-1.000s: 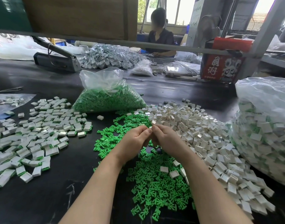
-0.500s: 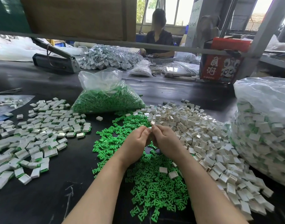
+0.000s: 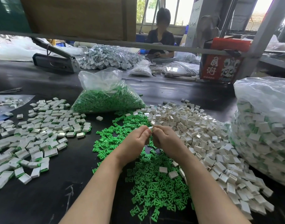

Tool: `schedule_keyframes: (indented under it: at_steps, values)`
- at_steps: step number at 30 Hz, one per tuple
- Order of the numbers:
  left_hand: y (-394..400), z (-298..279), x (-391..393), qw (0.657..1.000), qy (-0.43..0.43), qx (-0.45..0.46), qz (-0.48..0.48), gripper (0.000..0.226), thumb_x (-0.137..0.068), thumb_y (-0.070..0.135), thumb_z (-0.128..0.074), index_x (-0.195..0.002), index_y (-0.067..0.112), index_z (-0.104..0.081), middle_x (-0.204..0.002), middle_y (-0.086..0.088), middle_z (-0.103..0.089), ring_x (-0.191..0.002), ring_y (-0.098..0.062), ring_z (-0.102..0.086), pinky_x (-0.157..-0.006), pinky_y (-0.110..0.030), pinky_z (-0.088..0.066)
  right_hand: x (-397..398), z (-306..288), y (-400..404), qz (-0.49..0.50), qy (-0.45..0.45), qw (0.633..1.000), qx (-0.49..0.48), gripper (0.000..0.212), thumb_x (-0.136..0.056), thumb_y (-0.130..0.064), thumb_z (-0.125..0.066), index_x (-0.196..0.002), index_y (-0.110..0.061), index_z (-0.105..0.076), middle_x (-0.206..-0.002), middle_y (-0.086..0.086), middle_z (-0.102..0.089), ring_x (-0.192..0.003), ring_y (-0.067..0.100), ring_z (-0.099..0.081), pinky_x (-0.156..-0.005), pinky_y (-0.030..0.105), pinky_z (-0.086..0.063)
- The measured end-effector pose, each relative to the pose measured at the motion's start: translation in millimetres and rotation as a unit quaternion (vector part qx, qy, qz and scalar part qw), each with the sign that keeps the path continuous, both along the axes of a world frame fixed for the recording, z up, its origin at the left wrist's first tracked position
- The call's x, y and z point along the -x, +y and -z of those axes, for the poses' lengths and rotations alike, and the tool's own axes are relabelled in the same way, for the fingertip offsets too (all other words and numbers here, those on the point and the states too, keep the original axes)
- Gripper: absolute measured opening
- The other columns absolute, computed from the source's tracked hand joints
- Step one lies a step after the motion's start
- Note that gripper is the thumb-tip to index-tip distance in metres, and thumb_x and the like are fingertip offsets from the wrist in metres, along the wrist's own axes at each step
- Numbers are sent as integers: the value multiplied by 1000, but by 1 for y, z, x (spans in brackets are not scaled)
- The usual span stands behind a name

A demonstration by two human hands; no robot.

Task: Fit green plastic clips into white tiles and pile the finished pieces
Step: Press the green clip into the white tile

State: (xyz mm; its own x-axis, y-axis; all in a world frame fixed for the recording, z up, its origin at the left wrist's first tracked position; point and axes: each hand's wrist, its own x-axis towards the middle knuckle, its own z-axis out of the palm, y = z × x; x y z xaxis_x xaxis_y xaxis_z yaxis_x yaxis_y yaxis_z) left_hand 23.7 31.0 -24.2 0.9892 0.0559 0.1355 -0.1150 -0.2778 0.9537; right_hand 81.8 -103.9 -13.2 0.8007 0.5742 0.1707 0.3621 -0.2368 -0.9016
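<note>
My left hand (image 3: 137, 139) and my right hand (image 3: 166, 139) meet at the fingertips over the middle of the black table, pinching one small white tile with a green clip (image 3: 150, 128) between them; most of it is hidden by my fingers. Loose green clips (image 3: 154, 188) lie spread under and in front of my hands. A heap of empty white tiles (image 3: 203, 136) lies to the right. Finished tiles with green edges (image 3: 38, 135) are scattered on the left.
A clear bag of green clips (image 3: 106, 97) stands behind my hands. A big bag of finished pieces (image 3: 264, 139) fills the right edge. Farther back are a grey heap of parts (image 3: 106, 59), a sealing tool (image 3: 54, 60), a red box (image 3: 222, 65) and a seated person (image 3: 161, 38).
My hands stay joined at the fingertips in almost the same place, working the small piece. The view has shifted slightly; nothing else on the table has moved.
</note>
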Motion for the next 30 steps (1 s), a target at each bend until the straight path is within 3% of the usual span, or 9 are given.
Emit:
schedule_keyframes:
  at_steps: [3, 5, 9, 11, 15, 19, 23, 27, 30]
  values:
    - [2, 1, -1, 1000, 1, -11, 7, 22, -106, 21, -40, -101, 6, -56, -90, -4, -51, -85, -14, -47, -87, -46, -47, -2, 1, 0, -2, -23, 1000, 15, 40, -101, -11, -41, -62, -20, -46, -55, -7, -42, -51, 11, -37, -56, 33, -32]
    - [3, 2, -1, 1000, -4, -8, 16, 21, -106, 20, -40, -95, 11, -56, -81, 3, -48, -78, -11, -45, -79, -39, -44, -4, 2, 0, 1, -38, 999, 25, 40, -100, -11, -42, -61, -21, -46, -55, -8, -42, -52, 11, -37, -57, 33, -32]
    - [6, 5, -2, 1000, 4, -14, 22, 21, -105, 23, -41, -90, 24, -56, -80, 12, -53, -78, -7, -48, -77, -27, -45, -3, 3, -1, -5, -21, 999, 28, 41, -100, -12, -42, -61, -23, -49, -54, -8, -42, -47, 5, -38, -48, 27, -36]
    - [7, 6, -3, 999, 6, -14, 33, 19, -102, 29, -43, -92, 25, -59, -79, 15, -55, -77, -4, -49, -76, -27, -46, -4, 3, -3, -18, 5, 999, 29, 37, -99, -11, -41, -64, -17, -53, -54, -8, -41, -45, 2, -38, -44, 22, -37]
    - [7, 5, -2, 999, 17, -11, 33, 21, -91, 43, -44, -89, 46, -65, -89, 11, -61, -84, -3, -55, -85, -30, -50, -7, 2, -7, -35, 19, 999, 37, 30, -99, -13, -42, -85, 11, -55, -55, -7, -40, -48, 6, -36, -50, 27, -32]
    - [7, 3, 1, 999, 21, -13, 45, 24, -93, 42, -43, -87, 52, -64, -82, 24, -64, -84, 3, -59, -80, -17, -50, -7, -1, -9, -45, 20, 998, 41, 32, -100, -12, -42, -93, 16, -55, -56, -5, -39, -49, 7, -35, -50, 28, -31]
    - [7, 0, 2, 998, 16, -1, 57, 26, -105, 24, -40, -92, 31, -61, -70, 30, -62, -70, 12, -56, -69, -9, -46, -6, -2, -9, -46, 36, 998, 26, 31, -100, -9, -41, -89, 19, -52, -54, -4, -38, -48, 8, -34, -49, 27, -30]
    - [6, 0, 6, 998, 23, 27, 59, 41, -106, 20, -40, -75, 37, -63, -59, 27, -53, -56, 8, -48, -54, -6, -37, -3, -4, -8, -42, 52, 998, 19, 29, -99, -8, -41, -78, 9, -52, -55, -2, -37, -47, 8, -33, -47, 24, -30]
    - [5, -1, 5, 997, 27, 10, 71, 18, -104, 21, -44, -96, 27, -60, -73, 24, -62, -66, 9, -55, -64, -9, -43, -2, -5, -8, -34, 70, 997, -5, 36, -99, -4, -39, -63, -9, -44, -51, -5, -36, -45, 8, -32, -47, 23, -29]
